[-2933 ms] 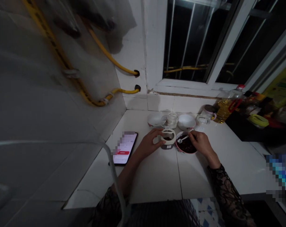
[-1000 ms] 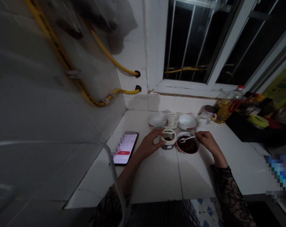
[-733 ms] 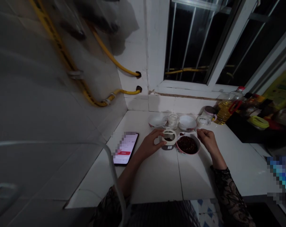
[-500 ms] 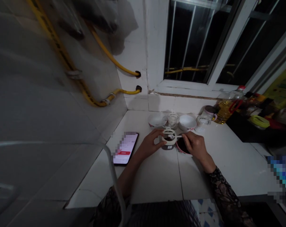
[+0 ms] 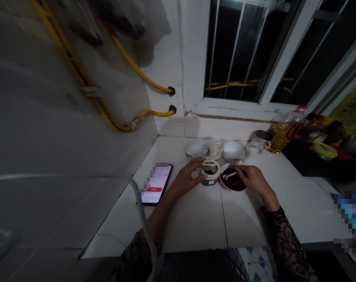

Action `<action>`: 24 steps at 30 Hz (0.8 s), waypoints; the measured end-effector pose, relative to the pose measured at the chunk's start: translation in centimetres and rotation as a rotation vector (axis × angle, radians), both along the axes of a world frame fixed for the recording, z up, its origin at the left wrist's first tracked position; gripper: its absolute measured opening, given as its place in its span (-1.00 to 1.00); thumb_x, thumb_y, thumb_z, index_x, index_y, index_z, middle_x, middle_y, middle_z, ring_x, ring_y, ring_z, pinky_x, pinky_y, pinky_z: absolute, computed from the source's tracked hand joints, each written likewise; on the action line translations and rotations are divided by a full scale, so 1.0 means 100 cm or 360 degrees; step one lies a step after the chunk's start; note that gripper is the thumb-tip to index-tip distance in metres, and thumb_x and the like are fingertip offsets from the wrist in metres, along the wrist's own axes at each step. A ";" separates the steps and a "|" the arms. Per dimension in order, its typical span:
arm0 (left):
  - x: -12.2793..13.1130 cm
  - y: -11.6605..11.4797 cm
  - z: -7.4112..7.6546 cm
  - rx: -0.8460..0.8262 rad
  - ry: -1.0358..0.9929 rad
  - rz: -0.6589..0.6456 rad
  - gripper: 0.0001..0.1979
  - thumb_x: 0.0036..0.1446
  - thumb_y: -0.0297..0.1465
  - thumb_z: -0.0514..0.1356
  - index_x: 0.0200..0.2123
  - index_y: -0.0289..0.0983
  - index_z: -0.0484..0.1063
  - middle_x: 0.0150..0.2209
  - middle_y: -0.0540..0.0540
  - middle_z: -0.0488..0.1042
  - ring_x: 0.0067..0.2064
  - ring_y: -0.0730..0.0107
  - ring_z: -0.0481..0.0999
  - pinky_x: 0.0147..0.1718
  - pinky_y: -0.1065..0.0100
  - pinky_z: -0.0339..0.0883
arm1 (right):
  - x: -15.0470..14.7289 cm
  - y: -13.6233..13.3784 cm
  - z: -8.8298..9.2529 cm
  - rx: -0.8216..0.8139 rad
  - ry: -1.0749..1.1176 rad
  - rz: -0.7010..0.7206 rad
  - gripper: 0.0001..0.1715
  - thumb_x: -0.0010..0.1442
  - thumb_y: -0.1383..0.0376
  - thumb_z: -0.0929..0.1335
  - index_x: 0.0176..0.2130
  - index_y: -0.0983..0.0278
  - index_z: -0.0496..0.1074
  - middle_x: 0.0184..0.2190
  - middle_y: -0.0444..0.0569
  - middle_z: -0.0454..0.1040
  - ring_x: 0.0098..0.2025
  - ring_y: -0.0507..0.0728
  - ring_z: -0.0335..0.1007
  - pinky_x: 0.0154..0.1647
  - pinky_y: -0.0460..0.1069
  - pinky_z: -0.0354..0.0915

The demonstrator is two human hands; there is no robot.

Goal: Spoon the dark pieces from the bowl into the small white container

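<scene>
My left hand (image 5: 187, 178) is wrapped round a small white-rimmed jar (image 5: 209, 172) with dark contents, holding it upright on the white counter (image 5: 195, 219). Right beside the jar sits a pink bowl (image 5: 231, 182) filled with dark reddish-brown bits. My right hand (image 5: 252, 178) pinches the handle of a small white spoon (image 5: 228, 176), whose scoop end lies over the bowl's left part.
A lit phone (image 5: 156, 184) lies left of my left hand. Behind the jar stand two white bowls (image 5: 233, 151), a glass jar (image 5: 215, 148) and a lidded jar (image 5: 252, 150). An oil bottle (image 5: 284, 131) and clutter sit at the right; yellow gas hoses (image 5: 142, 76) run on the wall.
Half a second ago my right hand held the spoon over the jar; it has now swung back right and the spoon is over the pink bowl. My left hand has stayed on the jar.
</scene>
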State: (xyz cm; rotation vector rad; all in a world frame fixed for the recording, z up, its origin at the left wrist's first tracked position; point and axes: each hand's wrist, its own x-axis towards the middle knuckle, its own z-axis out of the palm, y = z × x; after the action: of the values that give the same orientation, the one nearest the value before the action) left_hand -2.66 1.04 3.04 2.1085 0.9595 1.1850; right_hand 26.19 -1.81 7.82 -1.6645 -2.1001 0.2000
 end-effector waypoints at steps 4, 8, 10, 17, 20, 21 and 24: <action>0.000 0.001 0.000 0.0015 -0.0004 -0.0003 -0.83 0.17 -0.28 0.29 -0.20 -0.20 0.45 0.10 -0.19 0.50 0.14 0.14 0.50 0.12 0.09 0.39 | -0.005 -0.001 0.000 -0.0102 0.0167 0.0062 -0.53 0.28 0.03 0.20 -0.41 0.20 0.52 -0.54 -0.03 0.51 -0.49 0.12 0.33 -0.42 -0.03 0.14; 0.000 0.001 0.000 0.0021 -0.0016 -0.0011 -0.84 0.17 -0.29 0.29 -0.21 -0.20 0.45 0.09 -0.19 0.50 0.14 0.14 0.50 0.12 0.08 0.39 | 0.003 0.001 -0.003 -0.0172 0.0355 0.0012 -0.42 0.24 -0.11 0.21 -0.54 0.22 0.42 -0.66 -0.10 0.34 -0.55 0.07 0.20 -0.51 -0.06 0.08; 0.000 0.001 0.000 0.0010 -0.0024 -0.0006 -0.84 0.16 -0.29 0.29 -0.21 -0.20 0.46 0.09 -0.18 0.51 0.13 0.14 0.51 0.12 0.07 0.39 | 0.006 0.003 -0.006 -0.0211 0.0413 0.0023 -0.40 0.22 -0.14 0.23 -0.55 0.23 0.41 -0.66 -0.12 0.31 -0.55 0.06 0.17 -0.53 -0.06 0.07; 0.001 0.001 0.000 -0.0014 -0.0019 0.0008 -0.83 0.16 -0.28 0.29 -0.21 -0.20 0.46 0.09 -0.19 0.50 0.13 0.13 0.51 0.11 0.06 0.40 | 0.003 0.003 -0.005 -0.0307 0.0449 0.0029 -0.42 0.19 -0.15 0.22 -0.54 0.23 0.36 -0.65 -0.15 0.26 -0.55 0.04 0.13 -0.52 -0.06 0.05; 0.001 0.000 0.001 -0.0014 -0.0010 0.0005 -0.84 0.16 -0.29 0.29 -0.21 -0.20 0.46 0.10 -0.19 0.50 0.14 0.13 0.50 0.10 0.07 0.41 | 0.005 0.003 -0.004 -0.0320 0.0530 0.0009 -0.39 0.17 -0.18 0.23 -0.60 0.22 0.23 -0.67 -0.18 0.15 -0.56 0.02 0.05 -0.53 -0.06 0.02; 0.001 0.000 0.001 -0.0014 -0.0011 0.0002 -0.83 0.15 -0.28 0.29 -0.21 -0.20 0.46 0.10 -0.19 0.50 0.14 0.13 0.50 0.09 0.08 0.41 | 0.006 0.003 -0.004 -0.0312 0.0563 0.0001 -0.38 0.16 -0.20 0.24 -0.61 0.21 0.20 -0.67 -0.19 0.12 -0.56 0.01 0.03 -0.54 -0.06 0.02; 0.001 -0.001 0.002 -0.0015 -0.0026 0.0003 -0.83 0.15 -0.28 0.29 -0.21 -0.20 0.46 0.09 -0.19 0.51 0.13 0.12 0.51 0.10 0.08 0.41 | 0.010 0.004 -0.003 -0.0256 0.0615 -0.0033 -0.36 0.14 -0.22 0.25 -0.62 0.21 0.17 -0.67 -0.20 0.09 -0.55 0.01 0.00 -0.54 -0.06 0.00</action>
State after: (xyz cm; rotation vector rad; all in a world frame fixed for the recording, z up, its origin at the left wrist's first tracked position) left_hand -2.59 0.95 3.21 2.0877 0.9579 1.1949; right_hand 27.14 -1.42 7.52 -1.5839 -1.8131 0.6451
